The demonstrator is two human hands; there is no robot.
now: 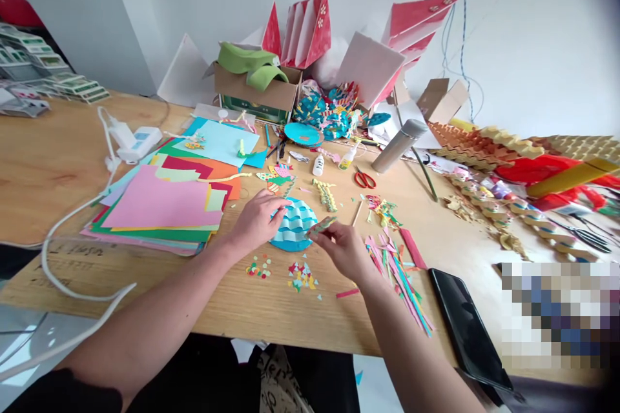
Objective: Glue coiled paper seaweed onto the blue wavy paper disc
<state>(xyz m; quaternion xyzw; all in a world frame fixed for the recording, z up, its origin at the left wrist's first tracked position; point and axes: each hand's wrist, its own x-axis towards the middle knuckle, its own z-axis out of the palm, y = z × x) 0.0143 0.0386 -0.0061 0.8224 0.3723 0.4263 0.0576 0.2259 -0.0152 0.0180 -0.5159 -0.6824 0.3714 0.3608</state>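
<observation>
I see the person's left hand (256,222) lying open on a round paper piece (296,239), with its fingers a little spread. This piece sits near the middle of the frame, on the wooden table (97,168), and it has turquoise and white wavy layers, like soft pleats. The right hand (339,250) is narrow: thumb and fingers pinch a small patterned paper strip (322,226) just beside the round piece. Below them lie tiny coloured paper scraps (301,276), and to the lower right are long thin paper strips (397,281) in pink, green and blue. At the left is a smooth stack of coloured paper sheets (159,206). Above the hands I see red-handled scissors (365,179) and a white glue bottle (318,164).
</observation>
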